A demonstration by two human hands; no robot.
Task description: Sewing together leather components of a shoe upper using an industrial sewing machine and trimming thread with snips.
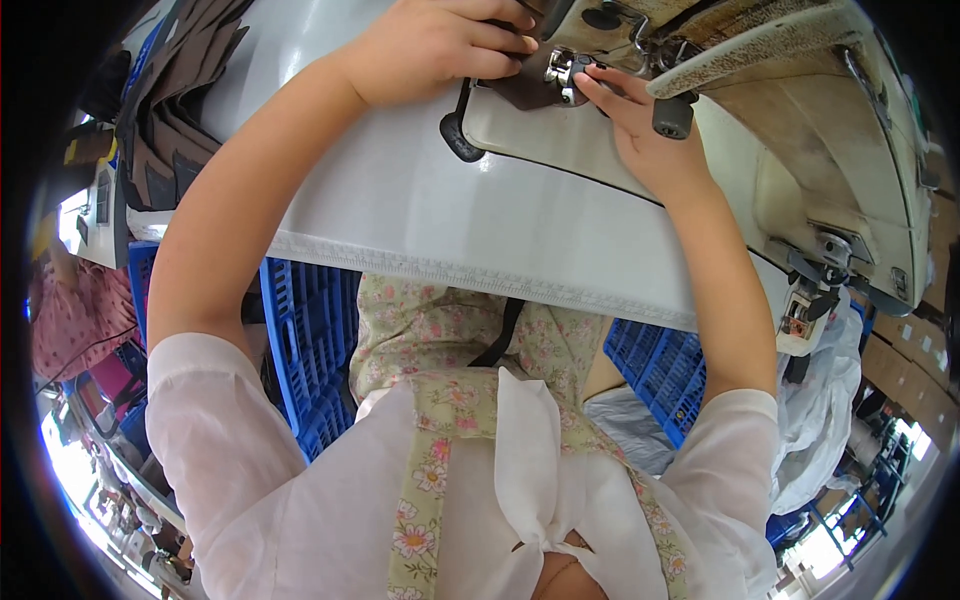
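Observation:
A dark brown piece of fabric (522,92) lies on the bed of a sewing machine (800,130), partly beneath the metal presser foot (566,76). My left hand (440,48) holds this piece from the left, its fingers bent and close together just beside the foot. Some of that hand runs out of the top of the picture. From the right, my right hand (650,128) reaches under the machine arm, fingers stretched and apart, with the fingertips at the presser foot. Whether those fingertips also touch the fabric, I cannot tell.
Dark brown cut pieces (170,120) are piled at the table's left. A ruler strip (450,268) runs along the front edge of the white table (400,200). Blue plastic crates (300,340) stand below, left and right. A black lever (460,135) sits by the bed.

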